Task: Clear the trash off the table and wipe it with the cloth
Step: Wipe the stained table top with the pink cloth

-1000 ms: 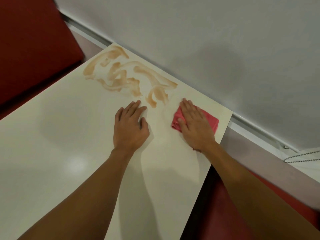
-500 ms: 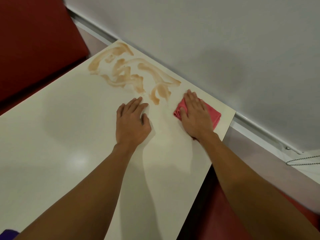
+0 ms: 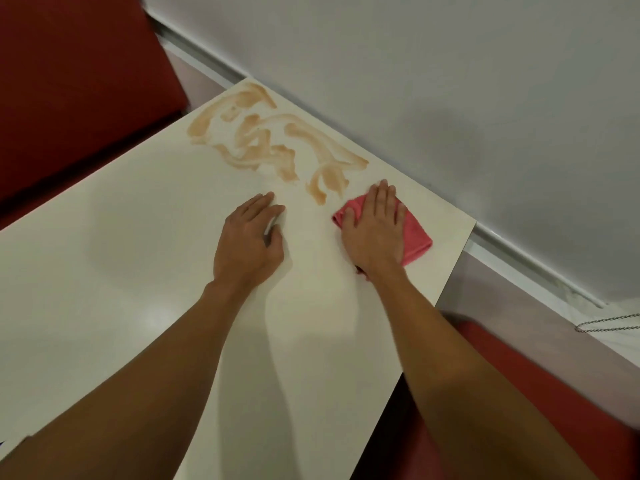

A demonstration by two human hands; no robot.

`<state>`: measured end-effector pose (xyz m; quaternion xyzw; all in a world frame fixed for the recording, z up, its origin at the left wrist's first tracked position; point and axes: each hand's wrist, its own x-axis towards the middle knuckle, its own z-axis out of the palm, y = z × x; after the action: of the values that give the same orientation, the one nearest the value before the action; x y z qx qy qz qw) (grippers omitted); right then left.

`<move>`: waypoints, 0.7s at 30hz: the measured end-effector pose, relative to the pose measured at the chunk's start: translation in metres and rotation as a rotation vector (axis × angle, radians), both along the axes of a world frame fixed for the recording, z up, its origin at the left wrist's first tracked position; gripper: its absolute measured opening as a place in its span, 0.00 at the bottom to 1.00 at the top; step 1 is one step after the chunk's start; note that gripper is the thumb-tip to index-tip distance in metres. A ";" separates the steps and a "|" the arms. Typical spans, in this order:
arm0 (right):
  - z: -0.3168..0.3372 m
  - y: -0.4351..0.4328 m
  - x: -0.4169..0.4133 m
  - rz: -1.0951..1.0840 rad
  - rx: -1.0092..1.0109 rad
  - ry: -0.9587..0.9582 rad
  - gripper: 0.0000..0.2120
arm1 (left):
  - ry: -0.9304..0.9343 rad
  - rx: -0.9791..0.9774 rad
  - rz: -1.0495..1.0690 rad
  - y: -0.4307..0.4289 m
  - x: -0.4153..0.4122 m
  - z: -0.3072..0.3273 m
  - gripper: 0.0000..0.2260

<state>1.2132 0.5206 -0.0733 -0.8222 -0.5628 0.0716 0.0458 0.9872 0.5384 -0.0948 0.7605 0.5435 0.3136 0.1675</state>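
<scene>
Our right hand (image 3: 375, 233) lies flat on a folded pink cloth (image 3: 417, 239), fingers straight and close together, palm pressing the fabric down onto the cream table (image 3: 104, 271). The cloth sits near the table's far right corner, close to the edge that runs along the grey wall (image 3: 450, 81), and its left end lies just beside the nearest stroke of a brown smear (image 3: 273, 143). That smear loops in broad streaks across the far end of the tabletop, up to the corner by the wall. Our left hand (image 3: 247, 244) rests palm down on bare tabletop to the left of the cloth, apart from it, fingers held together and pointing toward the smear, holding nothing. A dark red seat (image 3: 69, 81) stands beyond the table's left edge, and another red seat (image 3: 554, 393) shows below its right edge. A beaded chain (image 3: 609, 323) lies at the far right.
</scene>
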 end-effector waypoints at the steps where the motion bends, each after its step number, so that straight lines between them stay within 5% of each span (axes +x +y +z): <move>1: 0.000 0.002 -0.015 0.008 0.003 0.012 0.35 | 0.001 -0.001 0.005 -0.001 0.001 0.000 0.18; 6: 0.001 -0.070 -0.013 0.507 0.019 0.029 0.34 | 0.027 -0.001 -0.019 -0.003 0.000 0.000 0.19; 13: -0.003 -0.003 0.020 -0.005 -0.005 0.016 0.38 | 0.021 0.015 0.011 -0.002 0.001 0.003 0.18; 21: 0.004 -0.051 0.041 0.530 -0.020 0.077 0.36 | -0.013 -0.017 0.025 0.004 0.002 -0.001 0.17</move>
<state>1.2543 0.4697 -0.0691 -0.6434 -0.7554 0.1179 0.0386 0.9896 0.5428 -0.0959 0.7500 0.5546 0.3159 0.1734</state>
